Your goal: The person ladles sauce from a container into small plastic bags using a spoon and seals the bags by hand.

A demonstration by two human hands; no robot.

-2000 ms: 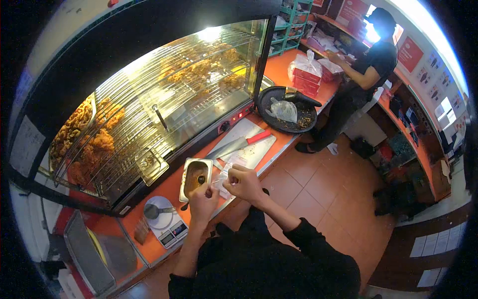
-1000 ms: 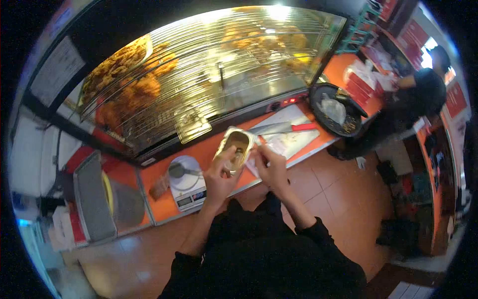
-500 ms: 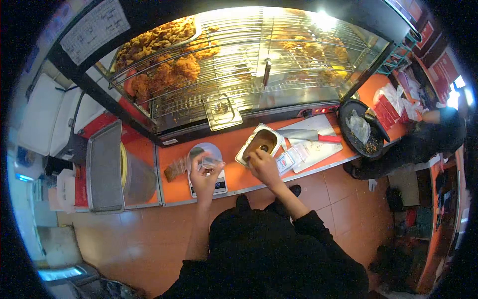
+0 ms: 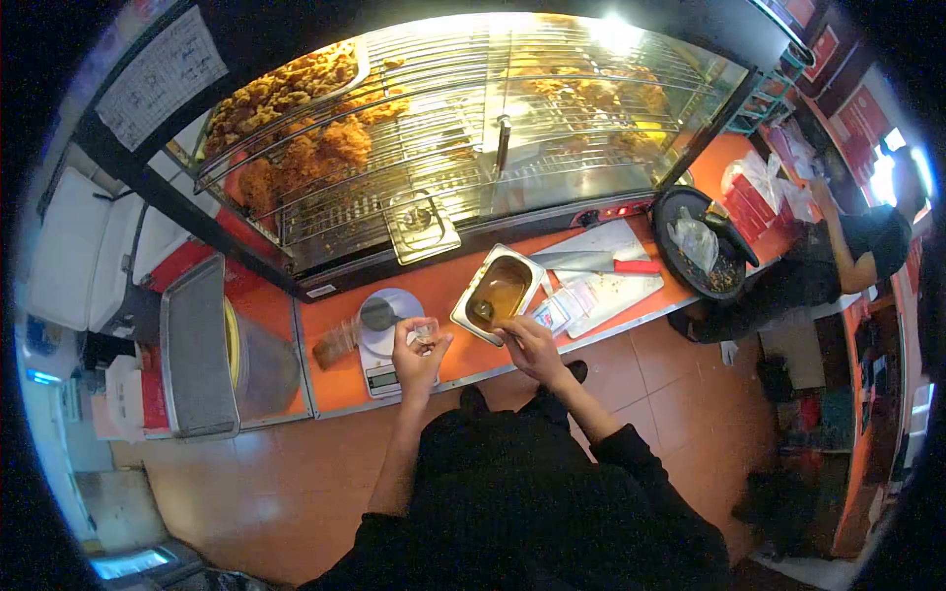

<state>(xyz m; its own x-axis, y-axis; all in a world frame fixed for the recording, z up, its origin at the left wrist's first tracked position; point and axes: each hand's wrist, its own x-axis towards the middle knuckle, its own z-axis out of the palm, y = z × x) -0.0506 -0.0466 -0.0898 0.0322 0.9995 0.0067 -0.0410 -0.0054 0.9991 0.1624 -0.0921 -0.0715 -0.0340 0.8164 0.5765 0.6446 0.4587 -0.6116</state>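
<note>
1. Since the earlier frame, the ladle (image 4: 483,309) has shifted from mid-pan toward the near left of the steel pan (image 4: 490,259), and my left hand (image 4: 418,364) has gone from over the scale to its right edge.
2. Nearest me, that left hand is curled, thumb and fingers pinching a small clear cup (image 4: 424,330).
3. My right hand (image 4: 533,352) has its fingertips drawn together at the pan's near side, seemingly on the ladle's handle; I cannot tell how firmly.
4. On the bench (image 4: 463,366), the white scale (image 4: 381,379) carries a dark scoop (image 4: 376,314); stacked clear cups (image 4: 341,340) lie just left of it.
5. Brown liquid sits in the pan. Right of it I see printed packets (image 4: 563,308) and a red-handled knife (image 4: 636,267) on a white board (image 4: 623,295).
6. Beyond stands a lit glass cabinet (image 4: 473,108) of fried food (image 4: 335,143).
7. Off right, a black bowl (image 4: 673,264) holds a plastic bag (image 4: 695,246); past it, another person (image 4: 872,241) reaches toward red boxes (image 4: 751,210).
</note>
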